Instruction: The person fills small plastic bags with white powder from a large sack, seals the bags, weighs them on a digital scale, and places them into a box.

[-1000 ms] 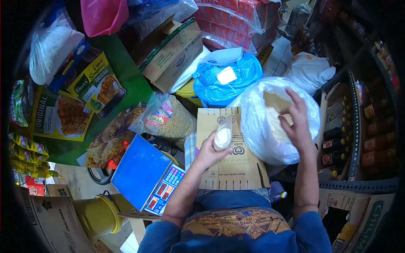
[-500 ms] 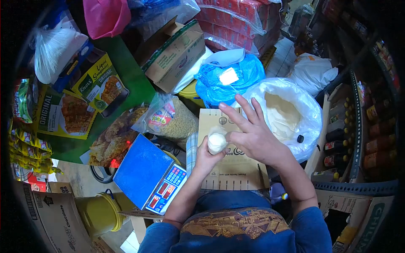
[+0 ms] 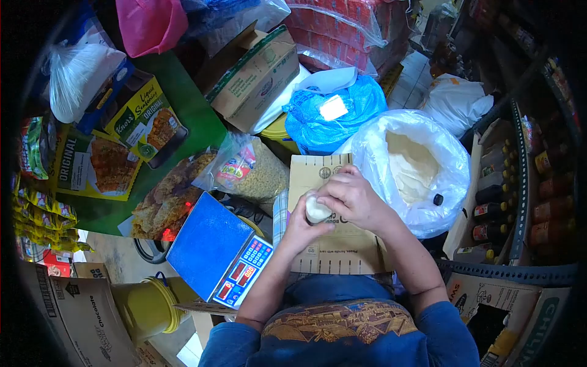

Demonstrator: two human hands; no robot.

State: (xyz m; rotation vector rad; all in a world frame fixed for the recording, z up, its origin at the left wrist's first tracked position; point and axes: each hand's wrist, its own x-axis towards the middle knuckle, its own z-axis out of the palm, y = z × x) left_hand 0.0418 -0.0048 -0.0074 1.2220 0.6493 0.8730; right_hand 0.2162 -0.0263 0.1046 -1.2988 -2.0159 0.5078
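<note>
A small clear plastic bag of white powder (image 3: 316,211) is wrapped in the fingers of my left hand (image 3: 296,229), above the cardboard box (image 3: 345,252) before my lap. My right hand (image 3: 356,200) is closed at the bag's top, thumb and fingers pressed together against the plastic; the exact grip is partly hidden. To the right of my right hand stands a large plastic-lined sack (image 3: 454,177), with pale powder (image 3: 411,174) inside and a small dark cap-like object (image 3: 438,200) near its rim. A blue-topped digital scale (image 3: 206,248) sits left of my left forearm.
Behind the hands are a bag of small tan pieces (image 3: 266,174), a blue plastic bag (image 3: 336,119) and an opened carton (image 3: 257,79). Bottles (image 3: 489,211) line the right shelf. A yellow bucket (image 3: 143,309) stands at lower left, below a green table (image 3: 189,101).
My right hand's spread fingers have folded down and closed at the top of the small bag. The left hand keeps hold of the bag, nearly in the same place.
</note>
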